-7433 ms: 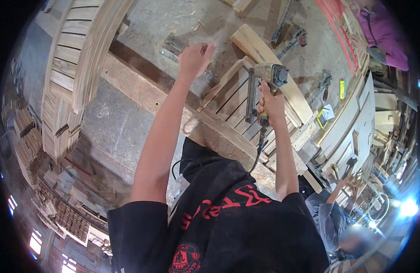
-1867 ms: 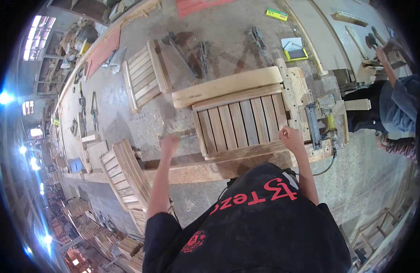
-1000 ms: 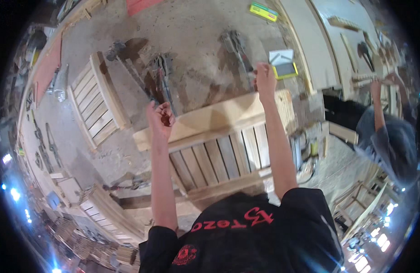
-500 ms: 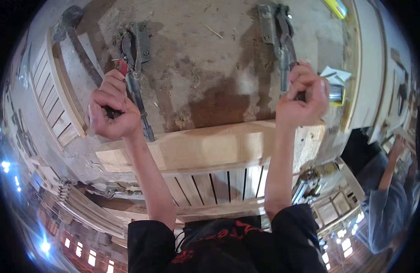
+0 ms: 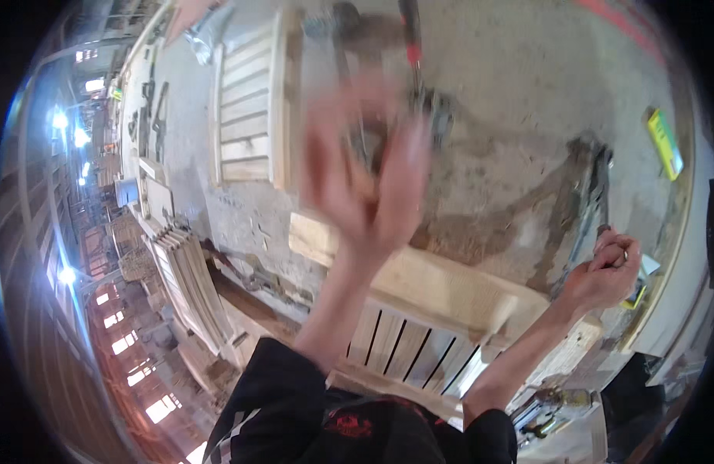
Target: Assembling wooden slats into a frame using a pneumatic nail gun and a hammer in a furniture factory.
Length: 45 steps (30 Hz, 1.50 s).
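My left hand (image 5: 365, 170) is raised in front of the left toggle clamp (image 5: 438, 116), smeared by motion. Its thumb and fingers look apart, with a gap between them. Beyond that hand, the clamp's red-and-black handle (image 5: 413, 50) points away from me. My right hand (image 5: 604, 271) is closed around the handle of the right toggle clamp (image 5: 595, 174), which is fixed to the worktop. A pale wooden board (image 5: 442, 290) lies in front of both clamps, and a slatted wooden piece (image 5: 407, 348) sits nearer to my body.
A hammer (image 5: 322, 27) rests beside the left clamp. Further left stands another slatted panel (image 5: 249, 100). A yellow package (image 5: 665, 143) lies near the right edge. Stacked wooden parts (image 5: 187, 286) stand at lower left. Part of another person's arm (image 5: 191, 15) shows at top left.
My left hand has let go of the left clamp's handle, which now points away from me. My right hand keeps its hold. The view has swung to the left.
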{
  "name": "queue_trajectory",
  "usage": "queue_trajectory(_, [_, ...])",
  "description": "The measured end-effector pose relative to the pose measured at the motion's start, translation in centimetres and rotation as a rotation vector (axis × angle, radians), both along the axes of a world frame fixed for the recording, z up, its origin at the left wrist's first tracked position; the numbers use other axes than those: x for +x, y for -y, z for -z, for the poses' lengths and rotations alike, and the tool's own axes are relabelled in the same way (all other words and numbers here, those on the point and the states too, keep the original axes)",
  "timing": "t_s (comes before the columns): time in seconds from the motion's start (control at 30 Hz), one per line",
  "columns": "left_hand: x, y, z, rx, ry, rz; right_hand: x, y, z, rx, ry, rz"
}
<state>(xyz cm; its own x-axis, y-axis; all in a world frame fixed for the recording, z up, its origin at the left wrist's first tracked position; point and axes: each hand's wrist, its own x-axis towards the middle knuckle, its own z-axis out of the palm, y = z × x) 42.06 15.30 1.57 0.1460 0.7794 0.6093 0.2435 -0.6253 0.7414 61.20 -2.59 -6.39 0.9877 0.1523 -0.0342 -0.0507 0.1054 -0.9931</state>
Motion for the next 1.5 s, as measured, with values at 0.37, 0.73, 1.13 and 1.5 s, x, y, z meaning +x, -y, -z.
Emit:
queue_trajectory(0.37, [-29.3, 20.4, -0.2, -1.175, -1.099, -0.236, 27.2, -16.9, -0.3, -0.887, 1.187, 0.001])
queue_trajectory(0.73, [-38.0, 31.7, 5.8, -0.627, -0.882, -0.326, -21.5, 15.7, 2.2, -1.004, 0.678, -0.802])
queue_trajectory(1.13, [-38.5, 34.6, 5.4, -0.281, -0.664, -0.171, -18.9, 19.6, -1.2, -0.892, 0.336, -0.931])
queue_trajectory(1.5, [-32.3, 32.6, 4.5, -0.98, -0.838, -0.448, -28.0, 42.8, -1.6, -0.726, -0.283, -0.85])
